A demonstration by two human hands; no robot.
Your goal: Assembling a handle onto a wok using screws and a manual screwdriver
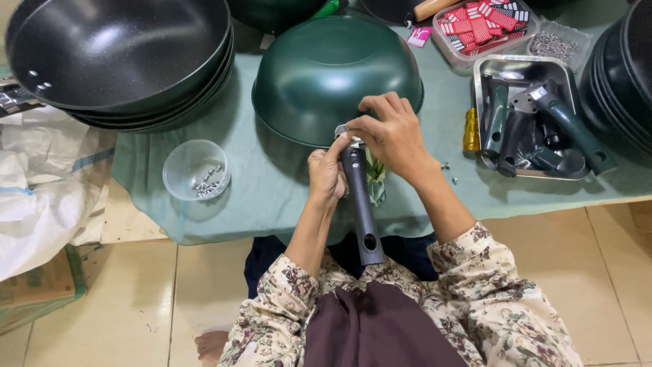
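Nearest us, one dark handle (363, 211) points at our lap; our left hand (327, 175) is wrapped around its upper end. Our right hand (390, 134) pinches, it seems, the metal bracket at one upturned green wok (326, 71). Beyond sit one screw bowl (195, 170) and one steel tray (523, 68).

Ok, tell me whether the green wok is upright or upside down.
Upside down: the green wok shows its domed underside, rim on the cloth, while both hands hold the handle at its rim.
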